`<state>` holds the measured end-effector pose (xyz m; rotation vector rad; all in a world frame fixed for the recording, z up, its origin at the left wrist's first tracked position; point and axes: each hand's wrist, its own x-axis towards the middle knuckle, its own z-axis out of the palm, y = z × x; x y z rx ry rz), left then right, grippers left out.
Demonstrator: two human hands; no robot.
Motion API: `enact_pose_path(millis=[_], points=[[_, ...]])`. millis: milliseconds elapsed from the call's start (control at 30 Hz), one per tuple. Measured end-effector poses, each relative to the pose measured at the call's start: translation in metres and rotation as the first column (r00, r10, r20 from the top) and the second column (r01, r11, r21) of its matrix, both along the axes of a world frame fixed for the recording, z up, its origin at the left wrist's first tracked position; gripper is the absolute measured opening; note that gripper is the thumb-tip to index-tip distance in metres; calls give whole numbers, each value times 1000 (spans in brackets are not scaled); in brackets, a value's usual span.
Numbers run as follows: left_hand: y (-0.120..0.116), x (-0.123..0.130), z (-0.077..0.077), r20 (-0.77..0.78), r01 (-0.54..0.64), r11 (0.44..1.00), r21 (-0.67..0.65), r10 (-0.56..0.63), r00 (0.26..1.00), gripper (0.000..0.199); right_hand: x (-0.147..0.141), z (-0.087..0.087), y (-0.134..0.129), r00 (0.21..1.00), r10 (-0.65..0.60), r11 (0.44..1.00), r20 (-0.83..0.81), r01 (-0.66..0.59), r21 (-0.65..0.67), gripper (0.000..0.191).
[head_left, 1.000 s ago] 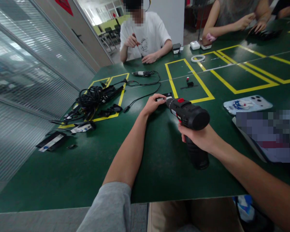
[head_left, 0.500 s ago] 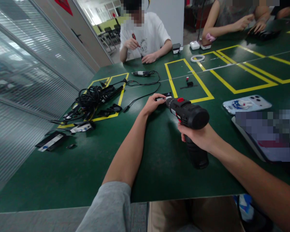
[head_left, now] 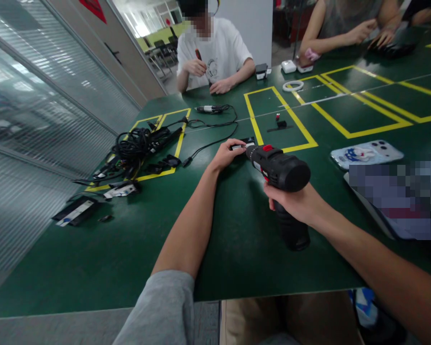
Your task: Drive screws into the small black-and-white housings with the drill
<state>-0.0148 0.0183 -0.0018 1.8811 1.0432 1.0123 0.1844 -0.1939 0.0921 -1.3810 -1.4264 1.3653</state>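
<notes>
Green tabletop (head_left: 111,268) with yellow tape (head_left: 300,147) outlines fills the room's foreground. On it, ahead of the person, lies a dark piece (head_left: 250,141), held between the left hand's (head_left: 226,155) thumb and fingers. The right hand (head_left: 303,203) wraps the grip of a black-and-red drill (head_left: 289,170), its nose at that piece; whether they touch is unclear. Print is too small to read on the drill's side sticker and on the white label (head_left: 77,212) of a black box (head_left: 88,204) near tangled cables (head_left: 138,148).

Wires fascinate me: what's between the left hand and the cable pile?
Between left hand and pile, the head view shows a plug, its cord and yellow tape.
</notes>
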Motion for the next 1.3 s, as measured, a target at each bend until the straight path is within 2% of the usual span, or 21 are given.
enact_pose_path(millis=[533, 733, 1000, 1300], points=[[4, -2, -2, -35, 21, 1000, -12, -22, 999, 39, 3, 2, -3, 999, 32, 999, 10, -32, 20, 4], [-1, 0, 3, -55, 8, 1000, 1, -8, 998, 36, 4, 3, -2, 999, 45, 999, 10, -45, 16, 5], [4, -2, -2, -31, 15, 1000, -22, -16, 999, 36, 2, 3, -2, 1000, 18, 1000, 10, -18, 14, 6], [1, -2, 1, -26, 17, 1000, 6, -17, 1000, 31, 3, 3, -3, 999, 30, 999, 14, -31, 23, 4]])
